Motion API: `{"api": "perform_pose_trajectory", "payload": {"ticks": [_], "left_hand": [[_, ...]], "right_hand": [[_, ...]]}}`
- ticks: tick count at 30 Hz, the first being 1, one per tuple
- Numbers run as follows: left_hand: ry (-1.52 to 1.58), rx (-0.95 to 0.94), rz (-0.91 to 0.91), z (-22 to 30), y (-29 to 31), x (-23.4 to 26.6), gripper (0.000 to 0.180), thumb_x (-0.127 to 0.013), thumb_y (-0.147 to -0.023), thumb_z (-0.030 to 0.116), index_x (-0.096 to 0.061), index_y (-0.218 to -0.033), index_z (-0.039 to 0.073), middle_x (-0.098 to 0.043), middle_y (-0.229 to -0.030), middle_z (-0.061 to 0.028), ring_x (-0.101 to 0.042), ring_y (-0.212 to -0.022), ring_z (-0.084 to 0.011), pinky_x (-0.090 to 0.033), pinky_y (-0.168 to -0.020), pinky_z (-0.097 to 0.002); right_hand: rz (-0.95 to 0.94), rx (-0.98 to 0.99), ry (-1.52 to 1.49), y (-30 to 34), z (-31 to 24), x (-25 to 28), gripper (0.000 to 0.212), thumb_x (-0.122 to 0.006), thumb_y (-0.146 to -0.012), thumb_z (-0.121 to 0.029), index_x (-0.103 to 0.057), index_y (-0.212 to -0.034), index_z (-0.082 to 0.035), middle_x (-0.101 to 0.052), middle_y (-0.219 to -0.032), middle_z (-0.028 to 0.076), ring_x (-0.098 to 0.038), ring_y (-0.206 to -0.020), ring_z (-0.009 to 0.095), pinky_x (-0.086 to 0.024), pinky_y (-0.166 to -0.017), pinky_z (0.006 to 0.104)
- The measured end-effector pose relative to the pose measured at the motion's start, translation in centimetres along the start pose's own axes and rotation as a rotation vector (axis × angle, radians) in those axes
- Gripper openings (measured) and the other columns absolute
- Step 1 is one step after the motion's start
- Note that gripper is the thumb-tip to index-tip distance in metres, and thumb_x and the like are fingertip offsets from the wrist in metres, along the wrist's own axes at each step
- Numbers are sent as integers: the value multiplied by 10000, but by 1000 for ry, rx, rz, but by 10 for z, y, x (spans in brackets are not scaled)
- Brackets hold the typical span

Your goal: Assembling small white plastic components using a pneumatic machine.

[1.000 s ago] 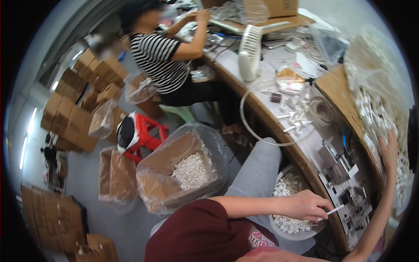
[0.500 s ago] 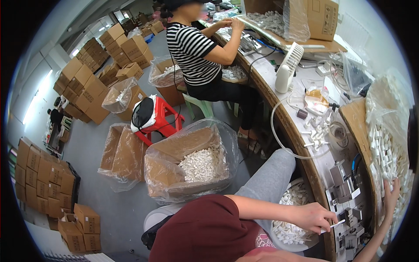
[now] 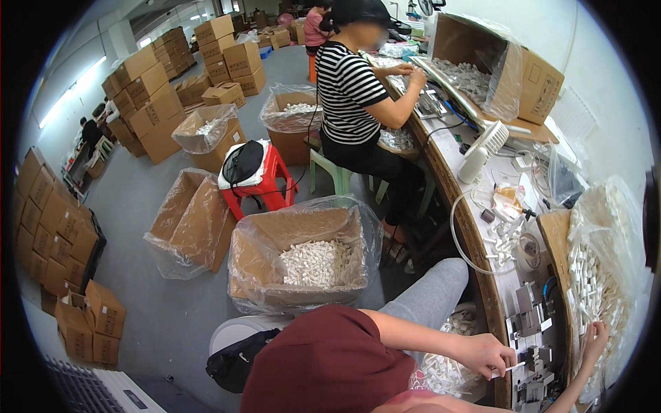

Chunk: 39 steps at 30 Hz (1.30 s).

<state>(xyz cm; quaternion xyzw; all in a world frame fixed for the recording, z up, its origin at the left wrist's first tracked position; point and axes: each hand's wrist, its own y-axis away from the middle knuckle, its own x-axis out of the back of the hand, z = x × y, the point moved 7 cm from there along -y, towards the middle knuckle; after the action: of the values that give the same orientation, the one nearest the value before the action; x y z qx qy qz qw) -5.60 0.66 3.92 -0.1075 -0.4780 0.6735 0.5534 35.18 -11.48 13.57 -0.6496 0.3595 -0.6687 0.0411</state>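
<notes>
My left hand (image 3: 486,354) is closed in a pinch on a slim white plastic stick (image 3: 508,369), just beside the metal fixtures (image 3: 534,365) at the bench edge. At the far right, my right hand (image 3: 595,341) is among the white plastic pieces (image 3: 591,282) in a plastic-lined carton (image 3: 555,230) lying on the bench. Its fingers are curled together, and what they hold is too small to make out. Below my left arm, a container of similar white parts (image 3: 446,372) stands by my leg, partly hidden.
A lined carton of white parts (image 3: 313,265) stands on the floor, near a red stool (image 3: 265,180). A co-worker in a striped top (image 3: 350,93) sits farther along the bench. A white fan (image 3: 483,151), clear tubing (image 3: 454,230) and stacked cartons (image 3: 155,110) surround the place.
The whole view has shifted. My right hand's fingers, spread over the white pieces before, are now curled. My left hand keeps hold of the stick beside the fixtures.
</notes>
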Motion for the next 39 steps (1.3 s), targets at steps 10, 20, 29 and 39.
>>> {"api": "perform_pose_trajectory", "payload": {"ticks": [10, 20, 29, 39], "left_hand": [[-47, 19, 25, 3, 3, 24, 245, -783, -696, 140, -688, -918, 98, -603, -1173, -55, -667, -856, -271, -527, -681, -395], [-7, 42, -5, -14, -5, 5, 264, -785, -707, 106, -670, -944, 82, -581, -1261, -80, -698, -892, -226, -550, -668, -378], [54, 87, -28, -30, -20, -2, 265, -754, -734, 75, -666, -982, 43, -558, -1335, -128, -692, -935, -256, -576, -738, -370], [71, 99, -33, -34, -19, -9, 281, -764, -744, 84, -652, -997, 36, -545, -1352, -135, -690, -931, -257, -570, -728, -367]], "right_hand": [[13, -3, -1, 9, -12, 1, 99, -636, -899, -44, -629, -978, 14, -621, -867, 125, -587, -802, 257, -480, -762, 361], [173, -325, -141, 67, 82, 17, 337, -603, -1016, -211, -613, -1341, -124, -650, -1008, 42, -582, -864, 126, -477, -788, 281], [403, -464, -445, 89, 69, 34, 381, -610, -1018, -266, -601, -1385, -164, -614, -1054, -6, -526, -816, 66, -438, -735, 230], [332, -559, -710, 117, 54, 34, 362, -571, -1034, -209, -598, -1357, -47, -618, -1205, 24, -576, -947, 88, -446, -849, 238]]}}
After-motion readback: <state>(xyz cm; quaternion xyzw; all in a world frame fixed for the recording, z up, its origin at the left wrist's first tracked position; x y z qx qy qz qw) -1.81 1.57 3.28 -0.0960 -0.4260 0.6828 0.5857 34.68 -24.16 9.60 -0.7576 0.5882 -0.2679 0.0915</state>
